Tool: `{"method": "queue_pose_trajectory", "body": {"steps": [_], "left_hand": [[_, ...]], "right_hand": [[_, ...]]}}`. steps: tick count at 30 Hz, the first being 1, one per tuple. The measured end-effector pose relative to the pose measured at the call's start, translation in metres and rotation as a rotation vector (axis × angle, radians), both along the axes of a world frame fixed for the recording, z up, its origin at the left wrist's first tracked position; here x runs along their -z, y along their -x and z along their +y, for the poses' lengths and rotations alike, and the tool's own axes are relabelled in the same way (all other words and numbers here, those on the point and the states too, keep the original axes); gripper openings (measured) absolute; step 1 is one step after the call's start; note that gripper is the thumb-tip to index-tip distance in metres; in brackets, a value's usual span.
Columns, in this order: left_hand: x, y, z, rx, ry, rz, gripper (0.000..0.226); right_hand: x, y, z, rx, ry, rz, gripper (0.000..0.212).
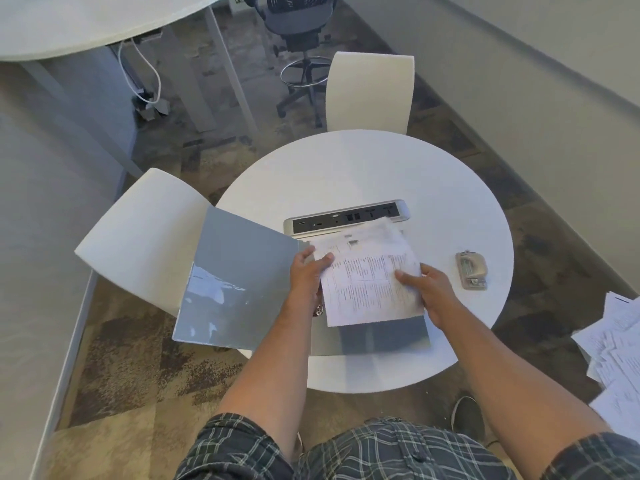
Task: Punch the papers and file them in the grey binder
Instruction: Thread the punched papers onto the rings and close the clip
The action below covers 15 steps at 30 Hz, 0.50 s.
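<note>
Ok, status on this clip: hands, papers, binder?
Left hand and right hand both gripping the printed white paper sheets. Sheets held over the open grey ring binder on the round white table. Beige hole punch aside, nothing blocking.

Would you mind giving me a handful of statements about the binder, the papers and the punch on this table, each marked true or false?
1. The grey binder lies open on the round table. True.
2. Both hands hold the printed papers over the binder. True: the left hand is at their left edge and the right hand at their right edge.
3. The hole punch sits on the papers. False: it rests on the bare table, right of the right hand and apart from the papers.
4. The binder's front cover stays fully within the tabletop. False: it overhangs the table's left edge.
5. More loose papers lie at the frame's right edge. True.
</note>
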<state>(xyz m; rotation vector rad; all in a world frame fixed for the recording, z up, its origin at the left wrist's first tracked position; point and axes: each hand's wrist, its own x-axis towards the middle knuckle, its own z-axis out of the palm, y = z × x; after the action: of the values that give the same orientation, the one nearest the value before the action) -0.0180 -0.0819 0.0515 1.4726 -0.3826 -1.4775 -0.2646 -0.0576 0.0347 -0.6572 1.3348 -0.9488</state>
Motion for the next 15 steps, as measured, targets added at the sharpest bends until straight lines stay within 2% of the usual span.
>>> {"method": "queue_pose_trajectory", "body": {"steps": [5, 8, 10, 12, 14, 15], "left_hand": [[-0.018, -0.009, -0.002, 0.004, 0.163, -0.231, 0.061], [-0.031, -0.008, 0.0, 0.085, 0.259, -0.457, 0.062], [-0.041, -0.004, 0.002, 0.131, 0.282, -0.63, 0.062], [-0.051, 0.003, 0.006, 0.185, 0.311, -0.743, 0.065], [-0.059, 0.011, 0.01, 0.258, 0.343, -0.82, 0.07], [-0.06, 0.016, 0.013, 0.285, 0.355, -0.845, 0.071]], "right_hand": [[0.007, -0.024, -0.001, -0.143, -0.08, 0.301, 0.045], [0.007, -0.038, -0.005, -0.228, -0.11, 0.486, 0.069], [0.008, -0.047, -0.005, -0.274, -0.03, 0.556, 0.073], [0.003, -0.056, -0.006, -0.282, 0.122, 0.487, 0.054], [-0.011, -0.066, -0.006, -0.308, 0.214, 0.3, 0.034], [-0.017, -0.072, -0.006, -0.32, 0.227, 0.217, 0.031]]}}
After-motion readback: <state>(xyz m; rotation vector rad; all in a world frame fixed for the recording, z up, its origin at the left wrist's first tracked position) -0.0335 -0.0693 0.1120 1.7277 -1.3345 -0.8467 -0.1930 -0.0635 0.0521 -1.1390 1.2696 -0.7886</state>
